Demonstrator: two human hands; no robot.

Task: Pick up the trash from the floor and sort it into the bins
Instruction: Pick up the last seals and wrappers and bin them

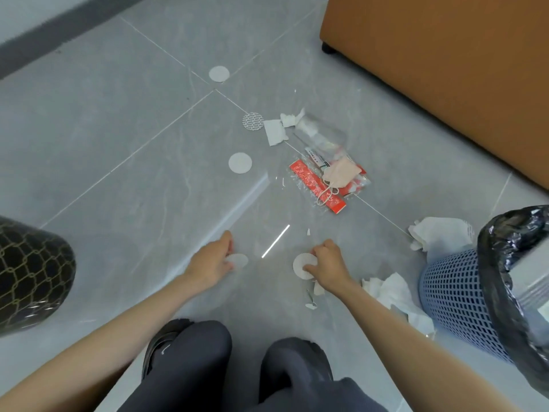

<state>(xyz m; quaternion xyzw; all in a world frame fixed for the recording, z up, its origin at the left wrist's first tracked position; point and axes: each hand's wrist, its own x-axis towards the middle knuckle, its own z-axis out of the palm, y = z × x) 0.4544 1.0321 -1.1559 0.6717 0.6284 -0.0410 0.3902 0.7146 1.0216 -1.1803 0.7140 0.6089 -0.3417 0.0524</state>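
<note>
- Two hands work low in the frame. The left hand (212,263) pinches the left pad (240,261) and the right hand (326,263) pinches the right pad (301,264), both pads lying on the floor (118,144).
- Step: picking up. Next, probably lifting both pads across to the blue bin (454,307), lower right.
- Print on the white packet (316,157), centre, is too small to read.

1. The floor (118,144) was smooth, glossy grey tile.
2. The round pad (300,264) under the right hand (326,263) and the second pad (239,260) at the left hand (211,260) looked soft, matt, fibrous.
3. Beyond the right hand, the red wrapper (312,181) was shiny, crinkled plastic film.
4. Right of that hand, the tissue (392,292) was crumpled matt paper; the bin (454,298) was perforated blue plastic with a glossy black liner (505,233).
</note>
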